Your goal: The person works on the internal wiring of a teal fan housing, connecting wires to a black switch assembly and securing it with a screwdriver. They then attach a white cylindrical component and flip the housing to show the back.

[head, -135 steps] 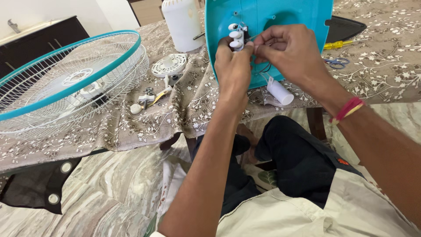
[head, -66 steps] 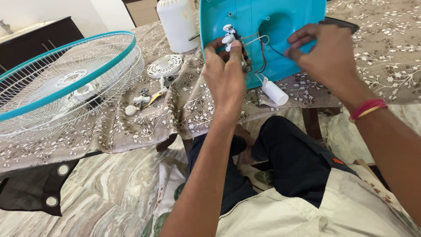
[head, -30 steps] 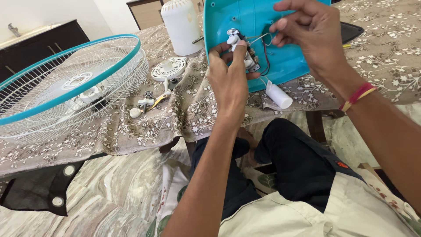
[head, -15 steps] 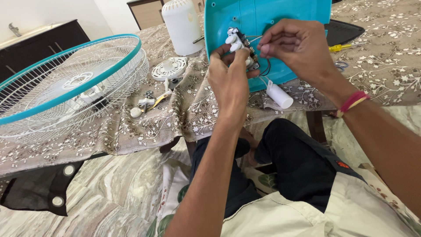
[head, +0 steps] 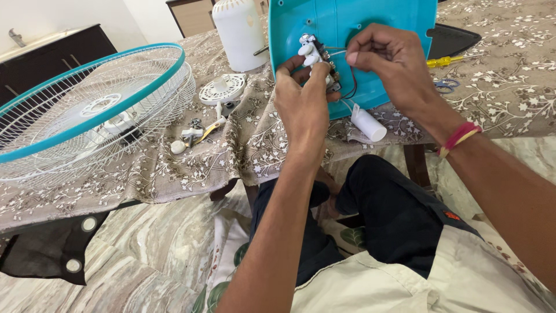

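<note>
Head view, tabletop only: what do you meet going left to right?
Fan grille → white round vented cap → left hand on the white switch block → right hand → yellow screwdriver.

Single view: head-worn camera, looking down and forward over the wearer's forearms toward the table [head: 509,110] edge. Close range; both hands sit upper centre of the frame, left hand [head: 301,104] and right hand [head: 388,64] against the teal panel [head: 376,23], which is cropped by the top edge. The lap fills lower right; the fan guard [head: 87,110] runs off at left. Horizon slightly tilted. No second view to overlap.
</note>
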